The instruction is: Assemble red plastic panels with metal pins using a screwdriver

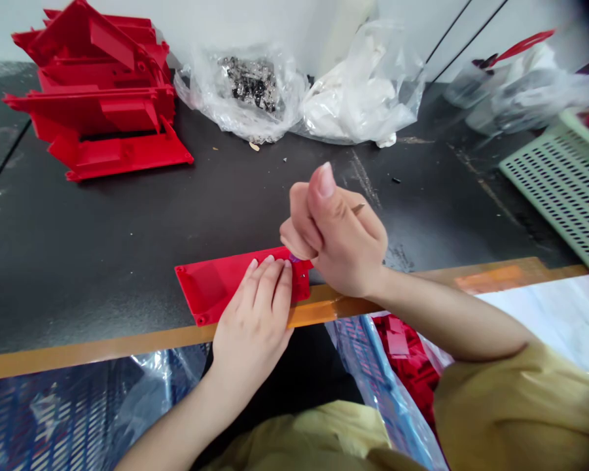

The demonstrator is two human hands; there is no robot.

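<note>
A long red plastic panel (216, 281) with raised edges lies at the table's front edge. My left hand (258, 307) rests across its right half, the fingers stretched out flat and pressing on it. My right hand (336, 232) is closed in a fist, thumb up, just over the panel's right end. A thin pointed tip shows behind the thumb, and a bit of purple shows below the fist. What the fist holds is mostly hidden by the fingers.
Red plastic panels (103, 111) are stacked at the back left. Plastic bags hold small dark parts (250, 82) and white pieces (348, 98). A pale green basket (564, 176) stands at right. Below the taped edge (103, 343) are a blue crate (78, 412) and red pieces (407, 360).
</note>
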